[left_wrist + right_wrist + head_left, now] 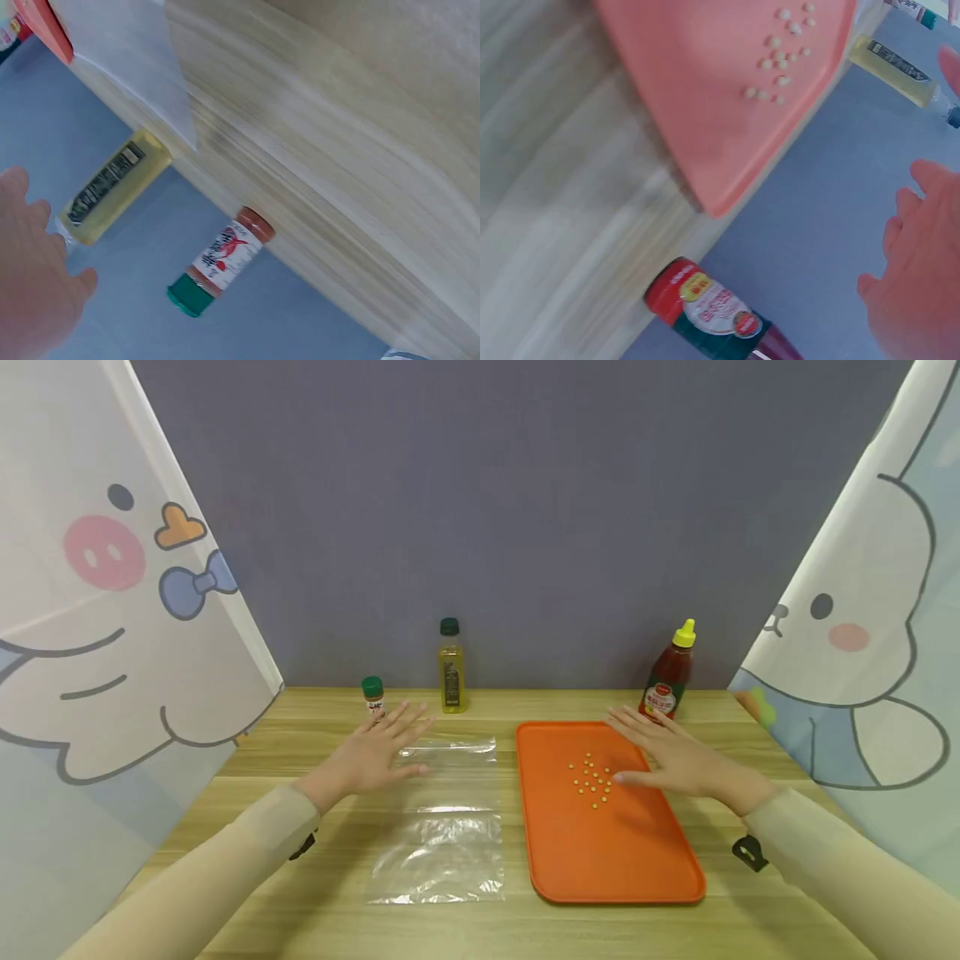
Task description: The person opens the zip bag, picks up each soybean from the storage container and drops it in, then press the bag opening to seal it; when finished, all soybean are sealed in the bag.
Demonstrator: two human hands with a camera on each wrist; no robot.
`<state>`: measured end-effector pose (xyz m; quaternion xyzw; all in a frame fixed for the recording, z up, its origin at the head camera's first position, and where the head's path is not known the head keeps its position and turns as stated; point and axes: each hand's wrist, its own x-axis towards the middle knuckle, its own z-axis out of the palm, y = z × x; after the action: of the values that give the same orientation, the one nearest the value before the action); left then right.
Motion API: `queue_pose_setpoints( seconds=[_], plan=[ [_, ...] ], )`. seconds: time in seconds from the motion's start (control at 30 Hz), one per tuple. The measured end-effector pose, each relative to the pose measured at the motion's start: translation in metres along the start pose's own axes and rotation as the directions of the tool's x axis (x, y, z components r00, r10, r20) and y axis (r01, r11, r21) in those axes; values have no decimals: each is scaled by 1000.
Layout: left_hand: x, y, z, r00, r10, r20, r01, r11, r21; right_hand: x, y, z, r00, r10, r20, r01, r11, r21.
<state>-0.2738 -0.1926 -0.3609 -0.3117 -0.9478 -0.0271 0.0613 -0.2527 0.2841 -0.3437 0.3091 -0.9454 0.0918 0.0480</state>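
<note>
My left hand [371, 756] hovers over the left side of a clear plastic zip bag [450, 852] lying flat on the table. Its fingers are spread and hold nothing. Over the right part of an orange tray [615, 868] my right hand [678, 760] is held with fingers extended, also holding nothing. Several small pale yellow, bean-like pieces [595, 774] are scattered on the tray. Beyond the left fingertips stands a green-capped spice jar [229, 255]. A red sauce bottle [670, 672] with a yellow nozzle stands behind the right hand, its lower part partly covered.
A bottle of yellow oil [452, 672] with a dark cap stands at the back by the grey wall panel [510, 527]. Cartoon-printed curtains [112, 677] flank the wooden table [450, 935] on both sides.
</note>
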Motion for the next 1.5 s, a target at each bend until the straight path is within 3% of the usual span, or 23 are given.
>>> queue_pose_setpoints(
  seconds=[0.2, 0.37, 0.63, 0.83, 1.0, 1.27, 1.5],
  plan=[
    [7, -13, 3, 1000, -1, 12, 1, 1000, -32, 20, -5, -5, 998, -70, -6, 71, 997, 18],
    [14, -20, 5, 1000, 6, 0, -6, 999, -48, 36, -7, -9, 997, -69, 32, 66, 994, 91],
    [23, -25, 8, 998, -50, 33, 54, 985, -161, 63, -11, 0, 995, -52, 80, 33, 974, 225],
    [30, -29, 16, 990, -102, 102, 130, 933, -336, 81, -19, 14, 991, -48, 128, 15, 969, 248],
    [38, -32, 20, 987, -113, 116, 151, 896, -417, 96, -28, 24, 980, -58, 191, 0, 956, 293],
    [45, -44, 27, 974, -157, 163, 214, 873, -438, 123, -47, 38, 974, -77, 214, -7, 930, 367],
    [45, -47, 29, 957, -202, 210, 283, 811, -512, 146, -59, 56, 970, -74, 233, -20, 926, 377]
  ],
)
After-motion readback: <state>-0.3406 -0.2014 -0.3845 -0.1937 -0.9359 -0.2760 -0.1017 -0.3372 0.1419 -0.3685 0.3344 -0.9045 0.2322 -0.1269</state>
